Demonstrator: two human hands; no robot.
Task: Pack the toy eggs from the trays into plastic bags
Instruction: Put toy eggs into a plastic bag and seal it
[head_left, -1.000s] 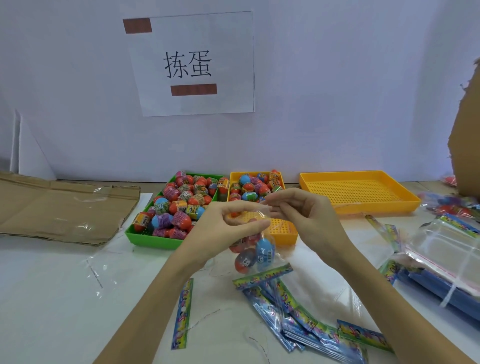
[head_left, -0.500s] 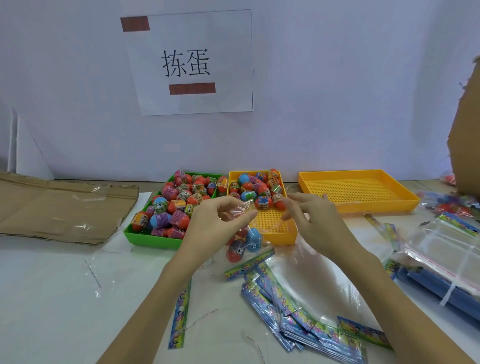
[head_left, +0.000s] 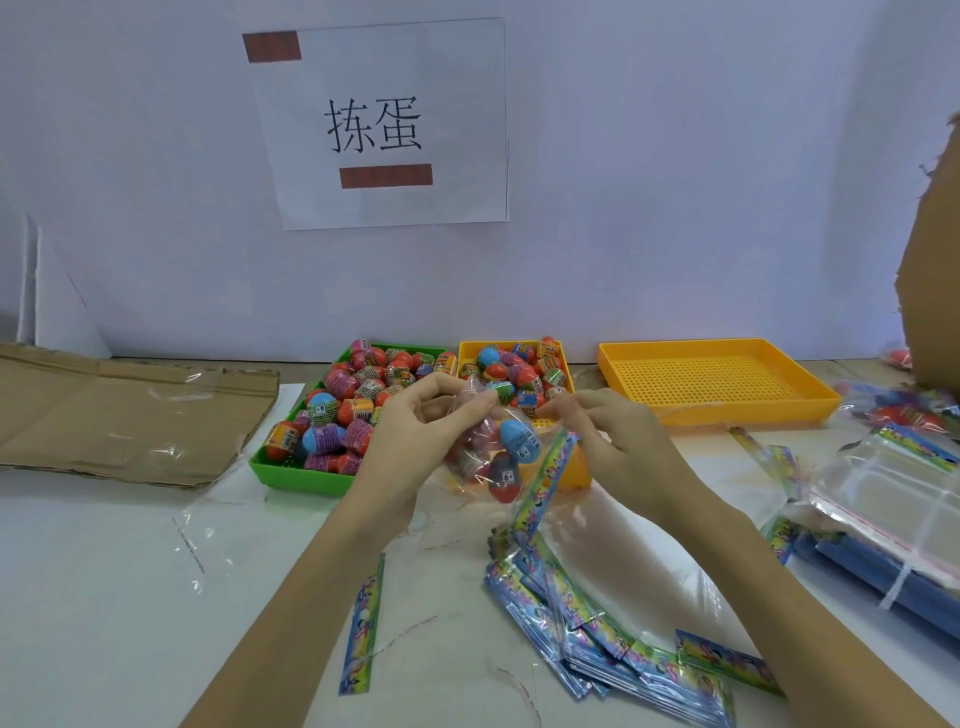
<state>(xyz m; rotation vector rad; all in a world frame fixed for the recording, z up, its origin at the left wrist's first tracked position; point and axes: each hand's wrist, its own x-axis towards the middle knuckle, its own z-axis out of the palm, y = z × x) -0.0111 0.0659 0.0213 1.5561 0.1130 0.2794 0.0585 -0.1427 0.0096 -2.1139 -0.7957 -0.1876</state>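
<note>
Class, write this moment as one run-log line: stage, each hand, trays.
stage: closing filled clear plastic bag | left hand: grips bag | right hand: pinches bag edge | green tray: eggs | large orange tray: no eggs

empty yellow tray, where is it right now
In the head view the empty yellow tray sits at the back right of the table, against the wall, just right of the smaller yellow tray of toy eggs.
</note>
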